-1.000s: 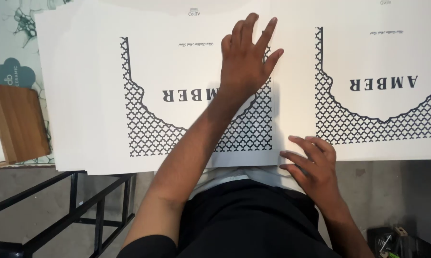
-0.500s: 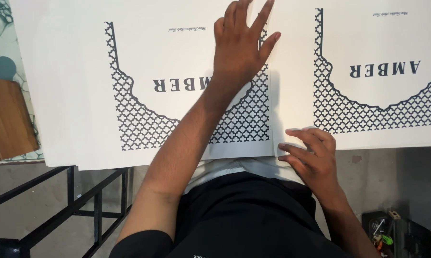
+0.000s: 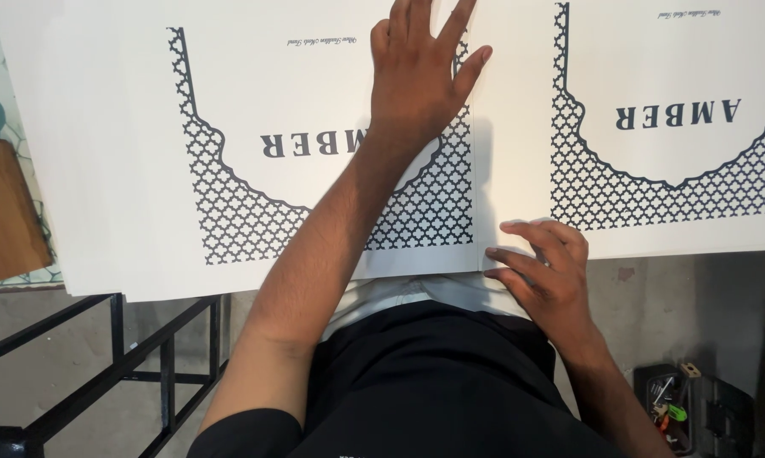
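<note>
A large white printed sheet (image 3: 128,153) with a black lattice pattern and dark lettering lies flat across the table. My left hand (image 3: 420,72) rests palm down on the sheet's middle, fingers spread, reaching toward the far side. My right hand (image 3: 543,271) sits at the near edge of the sheet, fingers curled and fingertips pressing beside a vertical fold line (image 3: 476,170). A second lattice panel (image 3: 679,187) fills the right part of the sheet. Neither hand holds anything.
A brown wooden board (image 3: 5,216) lies at the left on a patterned teal surface. A black metal frame (image 3: 119,356) stands below the table's left side. A dark box with small tools (image 3: 679,407) sits on the grey floor at lower right.
My left hand has slid farther away along the sheet. My right hand has stayed at the near edge by the fold. The view has moved closer.
</note>
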